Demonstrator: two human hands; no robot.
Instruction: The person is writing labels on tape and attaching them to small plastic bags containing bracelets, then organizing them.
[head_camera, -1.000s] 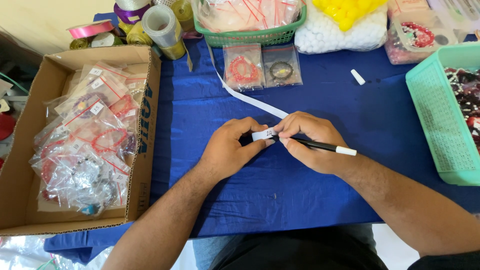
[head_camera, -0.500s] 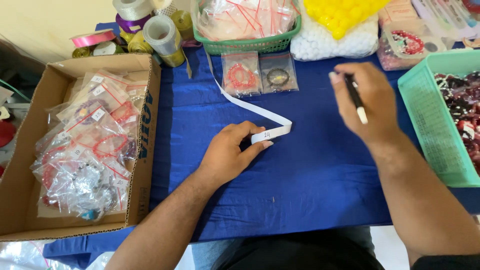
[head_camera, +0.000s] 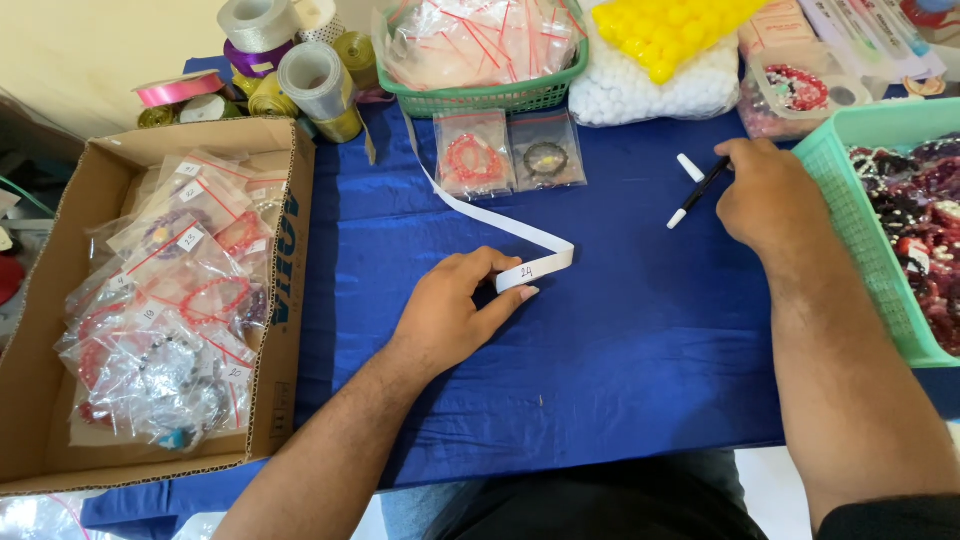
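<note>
I see the left hand (head_camera: 450, 315) pinching the limp strip (head_camera: 500, 222) at its fold (light, floppy), right hand (head_camera: 765, 190) seemingly gripping the pen (head_camera: 697, 191).

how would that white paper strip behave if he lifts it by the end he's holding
The white strip would probably flop and sag: it is thin, and already folds back on itself under the left hand. It looks very light, so it should drag easily across the blue cloth. It would likely crease if pinched hard.

Your left hand (head_camera: 455, 315) is covering the white strip's (head_camera: 500, 215) folded end; your right hand (head_camera: 765, 195) is hiding the black pen's (head_camera: 697, 192) top; the green basket (head_camera: 850, 215) is running off frame.
</note>
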